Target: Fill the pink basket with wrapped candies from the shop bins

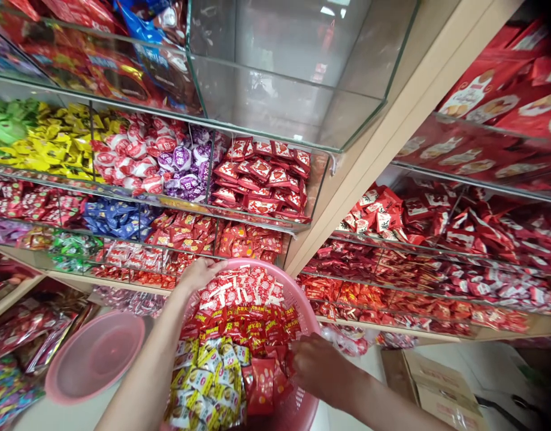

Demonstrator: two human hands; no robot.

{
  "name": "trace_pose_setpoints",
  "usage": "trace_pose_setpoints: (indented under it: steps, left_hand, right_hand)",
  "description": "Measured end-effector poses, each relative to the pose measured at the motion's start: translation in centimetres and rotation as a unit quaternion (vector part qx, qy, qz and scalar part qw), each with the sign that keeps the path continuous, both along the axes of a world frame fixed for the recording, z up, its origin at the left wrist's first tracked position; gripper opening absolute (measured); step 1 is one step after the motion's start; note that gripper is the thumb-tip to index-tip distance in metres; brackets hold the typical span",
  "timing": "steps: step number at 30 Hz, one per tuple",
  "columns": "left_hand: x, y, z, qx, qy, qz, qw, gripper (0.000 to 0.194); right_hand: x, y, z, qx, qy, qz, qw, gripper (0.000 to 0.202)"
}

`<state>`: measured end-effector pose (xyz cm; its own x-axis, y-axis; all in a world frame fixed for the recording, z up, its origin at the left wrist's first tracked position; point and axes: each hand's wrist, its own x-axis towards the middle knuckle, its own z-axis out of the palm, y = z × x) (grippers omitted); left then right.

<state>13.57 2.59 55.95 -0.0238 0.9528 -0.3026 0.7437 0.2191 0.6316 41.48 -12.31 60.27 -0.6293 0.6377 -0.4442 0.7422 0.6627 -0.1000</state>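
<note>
While the left hand [199, 274] hooks its fingers over the far rim of the round pink plastic mesh basket [302, 317], apparently to steady it against the shelving, the right hand [318, 365] digs into the load near the basket's right wall, fingers closed around a few red foil snack packets [262, 386]. Just left of those fingers lie yellow-and-white wrapped sweets [208, 377]; beyond them a band of red-and-gold packets [248, 329], and under the left fingertips red-and-white wrapped candies [239, 290]. Past the left fingers, tilted glass-fronted shelf bins [257, 221] hold sorted sweets, one kind to each. A shallow pink plastic bowl [93, 356] lies well left of the left forearm.
</note>
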Motion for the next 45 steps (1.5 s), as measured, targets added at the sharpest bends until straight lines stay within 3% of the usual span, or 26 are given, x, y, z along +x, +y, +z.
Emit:
trace_pose_setpoints:
  steps: [3,6,12,17,21,24,27,29,30,31,33,35,36,40,45]
  left_hand:
    - [-0.2,0.0,-0.2,0.007,0.001,-0.005,1.0,0.053]
    - [-0.2,0.0,-0.3,0.001,0.01,-0.006,1.0,0.053]
    - [-0.1,0.1,-0.4,0.004,0.009,-0.005,1.0,0.054]
    - [-0.2,0.1,-0.5,0.006,0.007,-0.006,1.0,0.055]
    - [-0.3,0.1,-0.7,0.01,0.007,-0.005,1.0,0.058]
    - [-0.3,0.0,-0.6,0.009,0.007,-0.011,1.0,0.06]
    - [-0.2,-0.1,-0.4,0.006,0.0,-0.008,1.0,0.06]
    - [-0.2,-0.2,-0.3,0.006,-0.003,-0.005,1.0,0.059]
    - [-0.2,-0.2,-0.3,0.005,-0.005,-0.006,1.0,0.06]
    - [-0.2,-0.2,-0.3,0.004,-0.006,-0.006,1.0,0.06]
    - [-0.3,-0.2,-0.4,0.0,-0.006,-0.007,1.0,0.061]
    - [-0.3,-0.1,-0.5,-0.003,-0.002,-0.006,1.0,0.061]
    - [-0.3,-0.1,-0.6,-0.005,0.0,-0.005,1.0,0.061]
    - [-0.3,0.0,-0.7,0.001,0.004,-0.006,1.0,0.059]
    - [-0.3,-0.1,-0.3,-0.005,-0.004,-0.002,1.0,0.057]
  right_hand:
    - [-1.4,2.5,1.7,-0.003,0.028,-0.049,0.998,0.021]
    - [-2.9,4.3,2.0,-0.022,0.047,-0.062,0.997,0.019]
    - [-4.6,3.0,-1.0,-0.105,0.01,-0.034,0.994,0.016]
    - [-4.3,1.6,-2.8,-0.084,0.088,-0.051,0.991,0.016]
    - [-4.3,1.1,-3.4,-0.121,0.127,-0.035,0.984,0.012]
    - [-4.4,2.0,-2.6,-0.12,0.132,-0.037,0.983,0.005]
    - [-4.5,4.8,-0.4,-0.053,0.223,-0.101,0.968,0.014]
    - [-5.0,7.6,0.6,-0.023,0.363,-0.185,0.913,0.018]
    - [-5.4,9.2,0.8,-0.04,0.448,-0.249,0.858,0.017]
    - [-5.8,10.8,0.7,-0.072,0.526,-0.327,0.782,0.014]
    - [-6.9,13.8,-0.3,-0.167,0.63,-0.486,0.583,0.014]
    - [-7.9,16.3,-1.7,-0.191,0.647,-0.554,0.489,0.018]
    - [-8.3,17.4,-2.4,-0.187,0.648,-0.574,0.464,0.02]
    - [-8.8,20.1,-3.7,-0.156,0.657,-0.607,0.418,0.023]
    - [-8.9,21.3,-3.9,-0.142,0.672,-0.604,0.405,0.018]
